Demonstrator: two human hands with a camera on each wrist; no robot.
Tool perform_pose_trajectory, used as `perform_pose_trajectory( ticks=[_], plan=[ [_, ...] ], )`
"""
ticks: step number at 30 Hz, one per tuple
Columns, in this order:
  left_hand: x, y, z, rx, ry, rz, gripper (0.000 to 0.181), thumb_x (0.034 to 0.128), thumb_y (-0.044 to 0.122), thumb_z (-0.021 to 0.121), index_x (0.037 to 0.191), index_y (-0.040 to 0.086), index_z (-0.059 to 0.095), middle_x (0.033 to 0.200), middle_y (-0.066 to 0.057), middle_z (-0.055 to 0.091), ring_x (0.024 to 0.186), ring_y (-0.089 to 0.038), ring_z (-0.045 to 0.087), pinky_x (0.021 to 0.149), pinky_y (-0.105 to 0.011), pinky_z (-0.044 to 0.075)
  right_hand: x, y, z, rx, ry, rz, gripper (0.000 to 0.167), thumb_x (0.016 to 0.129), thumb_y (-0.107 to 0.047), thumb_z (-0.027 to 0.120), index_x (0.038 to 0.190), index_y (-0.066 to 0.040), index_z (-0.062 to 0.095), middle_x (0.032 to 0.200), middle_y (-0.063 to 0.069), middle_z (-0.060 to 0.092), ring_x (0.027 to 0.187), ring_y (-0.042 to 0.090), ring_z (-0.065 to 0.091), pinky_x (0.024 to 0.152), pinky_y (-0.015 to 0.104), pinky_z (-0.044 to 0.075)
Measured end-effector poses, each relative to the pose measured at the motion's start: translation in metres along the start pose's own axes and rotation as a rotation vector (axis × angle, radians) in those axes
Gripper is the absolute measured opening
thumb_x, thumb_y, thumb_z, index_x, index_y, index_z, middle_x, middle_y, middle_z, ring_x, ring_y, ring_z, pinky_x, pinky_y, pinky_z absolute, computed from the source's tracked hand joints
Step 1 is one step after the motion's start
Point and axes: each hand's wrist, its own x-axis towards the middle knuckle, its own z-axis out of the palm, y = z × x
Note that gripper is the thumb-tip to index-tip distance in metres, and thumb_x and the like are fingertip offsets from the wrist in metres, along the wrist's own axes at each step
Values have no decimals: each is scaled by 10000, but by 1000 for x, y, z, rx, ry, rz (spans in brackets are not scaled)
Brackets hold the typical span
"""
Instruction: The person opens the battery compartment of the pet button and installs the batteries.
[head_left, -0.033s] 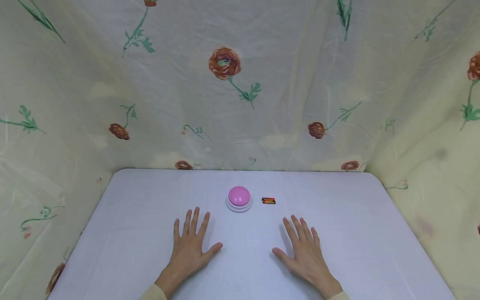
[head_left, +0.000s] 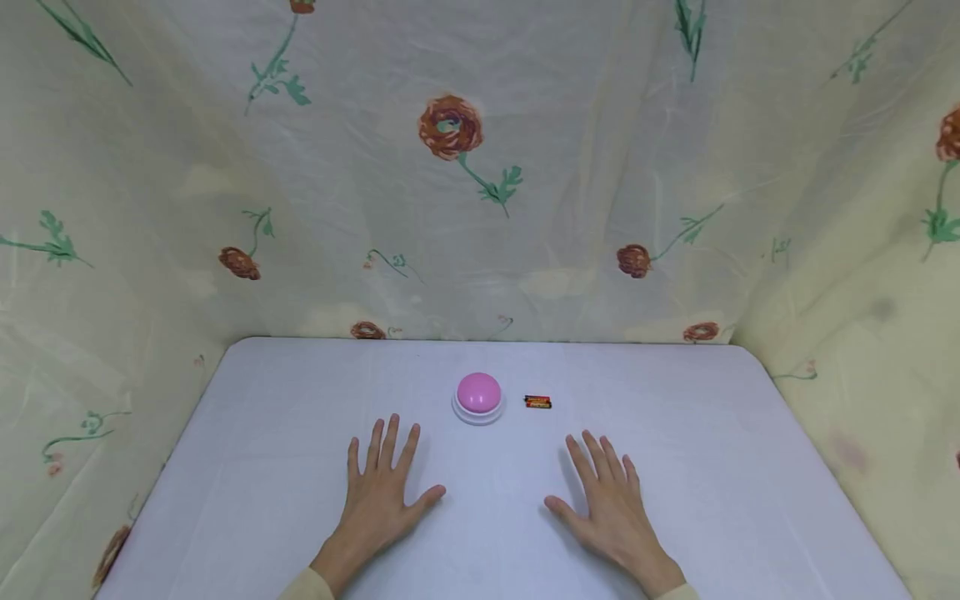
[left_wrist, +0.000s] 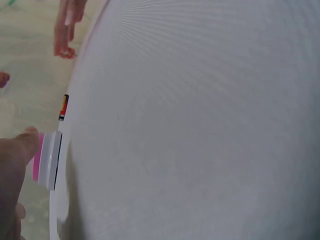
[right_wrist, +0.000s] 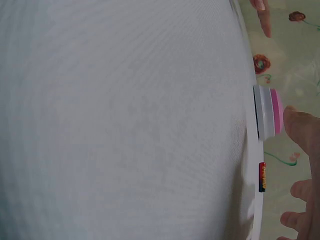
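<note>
A round push-button light with a pink dome point(head_left: 478, 392) and a white base stands on the white table. Just right of it lie two small red and black batteries point(head_left: 537, 402), side by side. My left hand point(head_left: 378, 500) is spread, palm down, to the near left of the pink dome, holding nothing. To the near right of the batteries, my right hand point(head_left: 611, 508) has its fingers extended and apart, also with nothing in it. Both wrist views show the white base point(left_wrist: 47, 160) side-on beyond a thumb, and a battery point(right_wrist: 262, 177) near it.
The white tabletop point(head_left: 495, 533) has rounded far corners. A pale curtain with printed flowers point(head_left: 555, 167) hangs behind the table's far edge and along both sides.
</note>
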Motion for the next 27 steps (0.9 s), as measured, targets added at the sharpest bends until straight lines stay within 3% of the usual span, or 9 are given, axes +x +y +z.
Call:
perform_pose_trajectory(
  ticks=[8, 15, 22, 27],
  plan=[
    [-5, -3, 5, 12, -51, -18, 928, 796, 763, 446, 1510, 213, 225, 1582, -111, 176, 1458, -334, 139, 1102, -620, 16, -4, -1, 3, 11, -42, 32, 835, 798, -586, 624, 1451, -134, 367, 1489, 172, 358, 1389, 417, 247, 1061, 634, 158],
    [-5, -5, 5, 42, -47, -15, 927, 795, 781, 415, 1508, 215, 236, 1583, -94, 182, 1455, -334, 148, 1097, -626, 50, -4, 1, 4, 5, -52, 37, 829, 796, -574, 635, 1444, -127, 376, 1487, 183, 358, 1385, 424, 253, 1060, 638, 163],
    [2, -2, 6, -28, 52, 22, 745, 842, 567, 566, 1440, 159, 388, 1488, -135, 368, 1386, -353, 296, 1065, -640, 154, -1, 3, 5, 133, -27, -15, 717, 836, -429, 673, 1428, -134, 397, 1418, 123, 447, 1307, 341, 403, 1031, 568, 297],
    [10, 3, 10, -138, 135, 21, 609, 836, 373, 656, 1367, 137, 473, 1362, -105, 509, 1305, -314, 419, 1044, -608, 254, 3, -3, 9, 252, -8, -59, 586, 862, -280, 679, 1386, -146, 453, 1341, 52, 509, 1238, 268, 482, 982, 515, 390]
  ],
)
